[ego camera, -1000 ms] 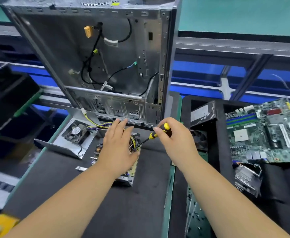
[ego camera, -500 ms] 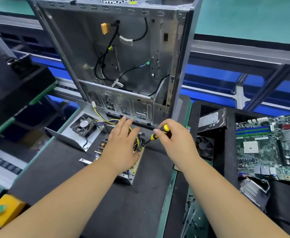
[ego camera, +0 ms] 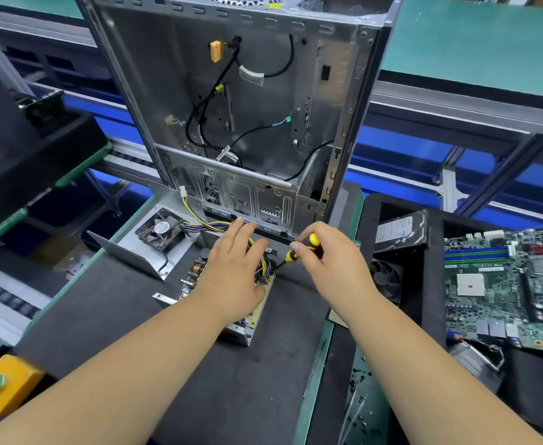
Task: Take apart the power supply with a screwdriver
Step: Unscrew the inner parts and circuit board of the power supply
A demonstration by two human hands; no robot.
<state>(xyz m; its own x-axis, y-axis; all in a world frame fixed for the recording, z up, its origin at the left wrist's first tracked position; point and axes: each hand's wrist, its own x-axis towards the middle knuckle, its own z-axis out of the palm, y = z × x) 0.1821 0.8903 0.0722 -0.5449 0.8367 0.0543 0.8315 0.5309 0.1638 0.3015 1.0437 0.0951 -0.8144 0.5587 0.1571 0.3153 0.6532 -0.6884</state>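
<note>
On the power supply, left hand still presses flat; right fingers still pinch the screwdriver.

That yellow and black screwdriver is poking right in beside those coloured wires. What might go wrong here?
The yellow-and-black screwdriver, gripped by the right hand, has its tip at the bundle of yellow and purple wires; a slip could nick them.

The left hand presses on the opened power supply board close to that tip, so a slip might jab its fingers.

The freed screw may well roll off the black mat.
</note>
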